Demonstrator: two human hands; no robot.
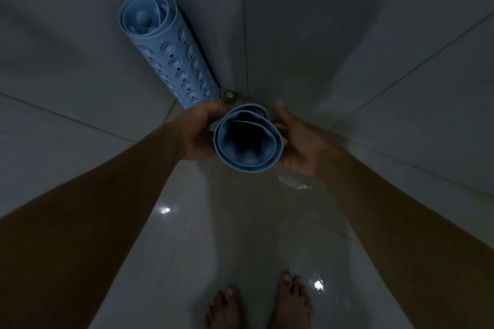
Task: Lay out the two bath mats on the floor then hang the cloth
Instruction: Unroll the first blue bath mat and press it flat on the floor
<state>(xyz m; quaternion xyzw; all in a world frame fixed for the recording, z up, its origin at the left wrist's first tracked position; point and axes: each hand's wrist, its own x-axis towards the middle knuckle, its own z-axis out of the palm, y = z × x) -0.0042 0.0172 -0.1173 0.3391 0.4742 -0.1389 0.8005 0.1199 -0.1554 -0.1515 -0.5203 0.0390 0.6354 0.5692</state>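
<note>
Left hand, right hand grip first mat; second mat stands beyond.

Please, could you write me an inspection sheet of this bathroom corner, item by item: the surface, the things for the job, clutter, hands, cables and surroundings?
Surface: floor, pale glossy tile with bright reflections; cannot tell whether it is wet or only shiny.
Job's things: held mat, blue, rolled, open end toward the camera; standing mat, blue, rolled, set on end in the corner; cloth not seen.
Clutter: metal fitting, small, low in the corner, too dim to identify.
Hands: left hand and right hand grip the held mat from either side.
Cables: nothing seen.
Surroundings: walls, tiled, meeting in a corner; bare feet on the floor; dim light.
</note>
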